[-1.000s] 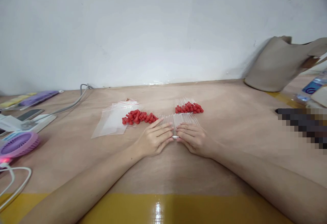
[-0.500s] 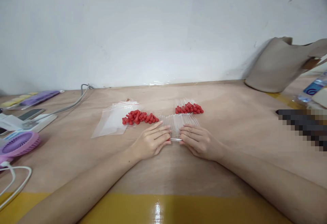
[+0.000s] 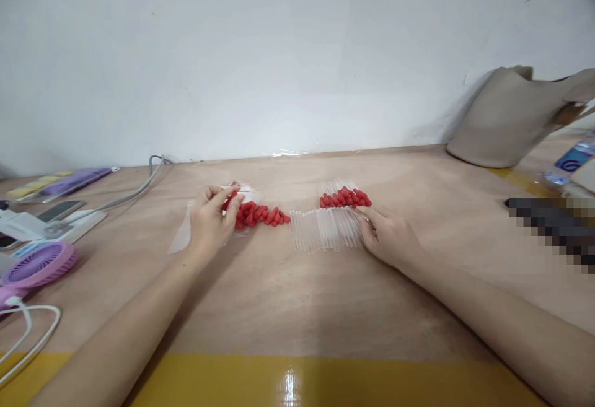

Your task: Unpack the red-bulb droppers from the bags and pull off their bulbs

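My left hand [image 3: 211,221] is closed at the left end of a pile of red rubber bulbs [image 3: 263,215], with one red bulb [image 3: 229,201] between thumb and fingers. Clear thin tubes [image 3: 323,230] lie side by side in a row in the middle of the table. At the right end of this row, my right hand [image 3: 393,236] is closed, thumb and forefinger pinching what looks like a tube end. Just behind the row lie more clear tubes with red bulbs [image 3: 346,197] on their near ends. Under my left hand are clear plastic bags [image 3: 180,236], partly covered.
On the left are a purple fan [image 3: 39,264] with a white cable, a power strip [image 3: 77,227], a phone [image 3: 60,210] and a purple-and-yellow packet [image 3: 77,181]. To the right stand a grey-beige bag [image 3: 497,119] and a bottle [image 3: 569,162]. A wall [image 3: 279,60] closes the back.
Both hands have left the near edge of the tube row. The left moved left and took a red bulb; the right moved to the row's right end. The row now lies uncovered.
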Tool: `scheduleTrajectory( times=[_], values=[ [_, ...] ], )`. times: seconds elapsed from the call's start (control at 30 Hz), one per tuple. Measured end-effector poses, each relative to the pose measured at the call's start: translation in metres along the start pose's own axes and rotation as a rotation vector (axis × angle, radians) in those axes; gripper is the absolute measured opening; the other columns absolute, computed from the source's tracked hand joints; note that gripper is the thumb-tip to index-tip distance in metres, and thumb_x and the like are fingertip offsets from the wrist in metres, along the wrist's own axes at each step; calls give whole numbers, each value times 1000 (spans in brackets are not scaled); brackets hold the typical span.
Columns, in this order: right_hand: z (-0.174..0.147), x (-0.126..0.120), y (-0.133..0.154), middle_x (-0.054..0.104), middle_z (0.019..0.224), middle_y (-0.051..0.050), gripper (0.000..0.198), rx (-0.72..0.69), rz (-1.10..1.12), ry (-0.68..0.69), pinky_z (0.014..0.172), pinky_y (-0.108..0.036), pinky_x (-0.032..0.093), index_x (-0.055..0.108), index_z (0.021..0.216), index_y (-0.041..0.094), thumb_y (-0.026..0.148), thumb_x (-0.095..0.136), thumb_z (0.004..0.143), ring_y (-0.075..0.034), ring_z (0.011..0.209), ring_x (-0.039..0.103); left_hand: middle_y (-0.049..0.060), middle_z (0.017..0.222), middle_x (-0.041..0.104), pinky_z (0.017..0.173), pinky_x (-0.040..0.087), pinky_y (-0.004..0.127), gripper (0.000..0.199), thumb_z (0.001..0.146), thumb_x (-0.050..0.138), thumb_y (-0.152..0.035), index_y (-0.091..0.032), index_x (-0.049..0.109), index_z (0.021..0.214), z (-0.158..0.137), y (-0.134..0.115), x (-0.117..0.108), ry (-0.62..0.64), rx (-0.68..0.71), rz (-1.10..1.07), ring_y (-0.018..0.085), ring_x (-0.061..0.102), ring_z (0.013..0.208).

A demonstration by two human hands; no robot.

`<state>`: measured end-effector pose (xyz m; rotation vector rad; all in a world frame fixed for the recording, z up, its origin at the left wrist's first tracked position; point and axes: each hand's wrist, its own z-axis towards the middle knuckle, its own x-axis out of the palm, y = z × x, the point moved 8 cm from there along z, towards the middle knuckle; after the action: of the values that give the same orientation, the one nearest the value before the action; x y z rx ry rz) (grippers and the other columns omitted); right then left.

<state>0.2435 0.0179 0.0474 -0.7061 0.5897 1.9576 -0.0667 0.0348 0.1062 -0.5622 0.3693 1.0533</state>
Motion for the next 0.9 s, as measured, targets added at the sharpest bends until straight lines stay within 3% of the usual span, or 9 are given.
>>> scheduleTrajectory(
  times=[0.1, 0.23, 0.4, 0.6, 0.77, 0.9],
  values=[
    [-1, 5, -4, 66, 79, -7, 25, 73, -18, 50, 60, -28, 41, 63, 93, 14, 16, 42, 78, -18, 67, 59, -1, 68, 56, 55, 42, 23, 35, 77, 54, -44, -20, 63, 101, 4, 46, 11, 189, -313, 52, 13, 54, 57],
    [0, 6, -5, 65, 77, -7, 23, 82, -24, 47, 59, -27, 40, 63, 86, 14, 16, 41, 79, -19, 69, 59, -1, 67, 60, 55, 43, 24, 47, 70, 57, -47, -19, 56, 107, -3, 76, 27, 333, -467, 56, 15, 57, 57],
    [-1, 10, 0, 66, 83, -7, 21, 37, 13, 81, 65, -28, 40, 63, 87, 15, 17, 43, 78, -18, 72, 59, 0, 66, 62, 52, 43, 25, 41, 71, 51, -53, -19, 60, 94, -9, 80, 40, 390, -471, 48, 16, 59, 54],
    [-3, 11, 3, 66, 87, -5, 19, 30, 14, 123, 68, -29, 37, 62, 90, 16, 25, 48, 80, -16, 73, 59, -1, 64, 62, 54, 44, 26, 43, 73, 48, -56, -18, 60, 91, -10, 77, 41, 421, -494, 40, 14, 56, 45],
    [-3, 14, 0, 64, 88, -6, 26, 64, 72, 174, 64, -28, 38, 61, 91, 17, 38, 48, 83, -15, 67, 57, 0, 68, 62, 57, 41, 26, 39, 75, 46, -55, -20, 61, 87, -4, 72, 33, 354, -411, 152, 16, 57, 55],
    [-3, 19, -5, 62, 90, -7, 28, 119, 153, 202, 61, -27, 40, 60, 94, 16, 39, 46, 84, -15, 65, 56, 0, 75, 60, 56, 40, 25, 35, 78, 47, -50, -20, 59, 93, -1, 51, 24, 229, -263, 171, 12, 53, 52]
  ],
)
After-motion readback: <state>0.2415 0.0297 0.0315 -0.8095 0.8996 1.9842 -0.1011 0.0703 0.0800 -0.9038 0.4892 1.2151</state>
